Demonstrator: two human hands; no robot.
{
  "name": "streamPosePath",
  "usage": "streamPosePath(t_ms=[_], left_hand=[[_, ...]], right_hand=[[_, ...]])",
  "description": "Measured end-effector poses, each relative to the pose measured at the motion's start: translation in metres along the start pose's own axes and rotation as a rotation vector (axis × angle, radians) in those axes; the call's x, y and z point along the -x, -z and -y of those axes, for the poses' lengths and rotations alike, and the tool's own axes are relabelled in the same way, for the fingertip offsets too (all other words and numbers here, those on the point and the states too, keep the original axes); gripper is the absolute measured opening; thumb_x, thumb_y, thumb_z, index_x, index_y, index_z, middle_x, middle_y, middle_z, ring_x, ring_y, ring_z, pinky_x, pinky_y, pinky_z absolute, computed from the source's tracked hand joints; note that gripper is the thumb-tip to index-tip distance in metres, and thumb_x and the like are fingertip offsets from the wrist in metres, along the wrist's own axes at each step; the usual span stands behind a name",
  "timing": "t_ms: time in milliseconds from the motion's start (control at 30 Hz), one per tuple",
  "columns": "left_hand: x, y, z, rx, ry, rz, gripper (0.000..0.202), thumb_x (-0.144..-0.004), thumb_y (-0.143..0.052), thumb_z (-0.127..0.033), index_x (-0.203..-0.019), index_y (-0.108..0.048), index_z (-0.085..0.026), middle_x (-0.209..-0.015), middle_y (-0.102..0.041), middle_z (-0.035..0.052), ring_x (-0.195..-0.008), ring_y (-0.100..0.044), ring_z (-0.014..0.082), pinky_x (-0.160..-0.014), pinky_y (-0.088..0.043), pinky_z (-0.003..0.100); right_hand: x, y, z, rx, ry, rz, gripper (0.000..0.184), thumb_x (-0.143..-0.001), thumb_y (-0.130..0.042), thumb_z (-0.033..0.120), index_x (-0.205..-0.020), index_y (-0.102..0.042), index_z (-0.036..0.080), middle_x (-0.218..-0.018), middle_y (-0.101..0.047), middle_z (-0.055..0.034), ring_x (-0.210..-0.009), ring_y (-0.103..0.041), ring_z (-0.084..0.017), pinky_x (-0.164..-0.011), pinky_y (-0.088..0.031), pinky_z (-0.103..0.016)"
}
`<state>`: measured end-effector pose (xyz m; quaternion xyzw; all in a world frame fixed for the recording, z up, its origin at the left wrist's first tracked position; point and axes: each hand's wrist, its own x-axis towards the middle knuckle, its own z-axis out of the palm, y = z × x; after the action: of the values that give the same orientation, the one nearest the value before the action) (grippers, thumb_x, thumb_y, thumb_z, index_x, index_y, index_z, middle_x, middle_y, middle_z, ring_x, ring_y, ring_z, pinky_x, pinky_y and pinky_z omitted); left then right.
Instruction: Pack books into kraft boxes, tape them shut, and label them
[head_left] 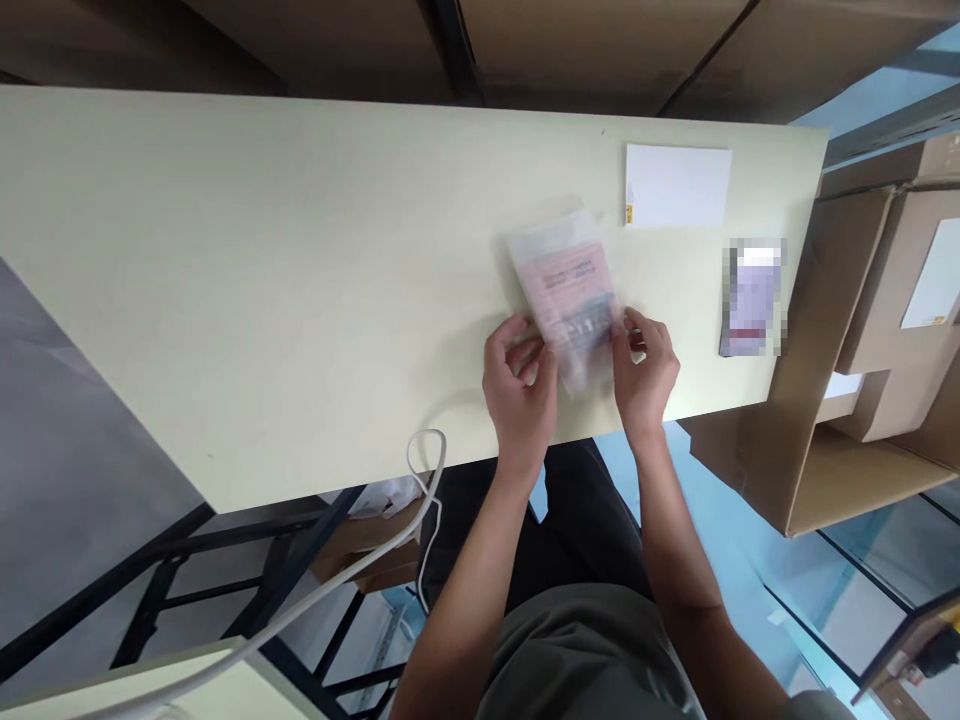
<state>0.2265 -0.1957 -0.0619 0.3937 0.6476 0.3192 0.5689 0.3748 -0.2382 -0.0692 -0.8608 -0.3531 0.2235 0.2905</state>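
Between my two hands is a translucent plastic bag with a pink printed card and something dark inside. It is tilted and slightly blurred, over the pale tabletop. My left hand pinches its lower left edge between thumb and fingers. At the lower right edge, the thumb and fingertips of my right hand are closed on the bag too. What exactly the dark item inside is, I cannot make out.
A white label sheet lies behind the bag. A pixelated phone-like object is near the table's right end. Beyond stands an open cardboard box with smaller boxes inside. A white cable loops over the front edge.
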Motion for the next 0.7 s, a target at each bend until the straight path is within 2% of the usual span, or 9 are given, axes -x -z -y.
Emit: streamPosePath(t_ms=[100, 200, 300, 367, 400, 533, 600, 700], left_hand=[[-0.005, -0.001, -0.001, 0.132, 0.059, 0.104, 0.047, -0.104, -0.08, -0.059, -0.135, -0.075, -0.025, -0.134, -0.082, 0.0135, -0.124, -0.081, 0.0286, -0.102, -0.068, 0.041], [-0.013, 0.011, -0.005, 0.238, 0.088, 0.164, 0.049, -0.101, -0.082, -0.062, -0.132, -0.078, -0.024, -0.132, -0.084, 0.0137, -0.123, -0.082, 0.0296, -0.101, -0.068, 0.041], [-0.023, 0.038, -0.008, 0.275, 0.091, 0.163, 0.046, -0.1, -0.084, -0.059, -0.13, -0.08, -0.024, -0.131, -0.085, 0.0127, -0.119, -0.082, 0.0295, -0.099, -0.069, 0.042], [-0.029, 0.064, -0.008, 0.274, 0.084, 0.138, 0.044, -0.101, -0.082, -0.058, -0.129, -0.08, -0.024, -0.127, -0.085, 0.0116, -0.116, -0.082, 0.029, -0.097, -0.069, 0.042], [-0.033, 0.077, -0.008, 0.27, 0.078, 0.118, 0.043, -0.101, -0.081, -0.057, -0.129, -0.08, -0.024, -0.124, -0.086, 0.0108, -0.114, -0.082, 0.0286, -0.096, -0.069, 0.041], [-0.052, 0.139, -0.007, 0.215, 0.037, -0.009, 0.039, -0.103, -0.079, -0.055, -0.127, -0.081, -0.025, -0.118, -0.085, 0.0082, -0.11, -0.081, 0.027, -0.092, -0.068, 0.039], [-0.065, 0.173, -0.004, 0.158, -0.011, -0.097, 0.04, -0.104, -0.078, -0.055, -0.13, -0.081, -0.025, -0.118, -0.084, 0.0073, -0.114, -0.08, 0.0266, -0.094, -0.067, 0.037], [-0.092, 0.224, 0.006, -0.003, -0.115, -0.261, 0.043, -0.106, -0.075, -0.054, -0.137, -0.08, -0.025, -0.118, -0.083, 0.0063, -0.112, -0.079, 0.0254, -0.094, -0.066, 0.039]], right_hand=[[0.0, -0.002, 0.002, -0.058, -0.018, 0.047, 0.036, -0.112, -0.068, 0.048, -0.135, -0.08, 0.024, -0.111, -0.081, -0.0094, -0.089, -0.073, -0.021, -0.085, -0.067, -0.04], [0.004, -0.005, 0.01, -0.135, -0.037, 0.12, 0.032, -0.108, -0.072, 0.048, -0.127, -0.081, 0.023, -0.102, -0.081, -0.0071, -0.087, -0.074, -0.02, -0.082, -0.067, -0.038], [0.014, -0.014, 0.029, -0.214, -0.046, 0.148, 0.027, -0.104, -0.077, 0.046, -0.117, -0.081, 0.024, -0.115, -0.082, -0.0102, -0.101, -0.078, -0.023, -0.089, -0.068, -0.041], [0.021, -0.026, 0.048, -0.281, -0.05, 0.183, 0.025, -0.102, -0.079, 0.045, -0.116, -0.079, 0.024, -0.125, -0.082, -0.012, -0.11, -0.079, -0.024, -0.095, -0.069, -0.043], [0.025, -0.033, 0.059, -0.313, -0.058, 0.215, 0.026, -0.102, -0.08, 0.045, -0.116, -0.079, 0.023, -0.123, -0.083, -0.0117, -0.109, -0.08, -0.024, -0.095, -0.069, -0.044], [0.039, -0.084, 0.105, -0.364, -0.055, 0.281, 0.026, -0.102, -0.081, 0.046, -0.116, -0.079, 0.024, -0.094, -0.081, -0.0041, -0.087, -0.078, -0.02, -0.086, -0.07, -0.041], [0.049, -0.12, 0.129, -0.369, 0.0, 0.266, 0.024, -0.104, -0.079, 0.045, -0.116, -0.08, 0.024, -0.093, -0.081, -0.004, -0.088, -0.078, -0.02, -0.086, -0.07, -0.04], [0.069, -0.181, 0.163, -0.356, 0.09, 0.252, 0.024, -0.11, -0.071, 0.042, -0.123, -0.082, 0.025, -0.108, -0.084, -0.0078, -0.099, -0.08, -0.022, -0.091, -0.071, -0.04]])
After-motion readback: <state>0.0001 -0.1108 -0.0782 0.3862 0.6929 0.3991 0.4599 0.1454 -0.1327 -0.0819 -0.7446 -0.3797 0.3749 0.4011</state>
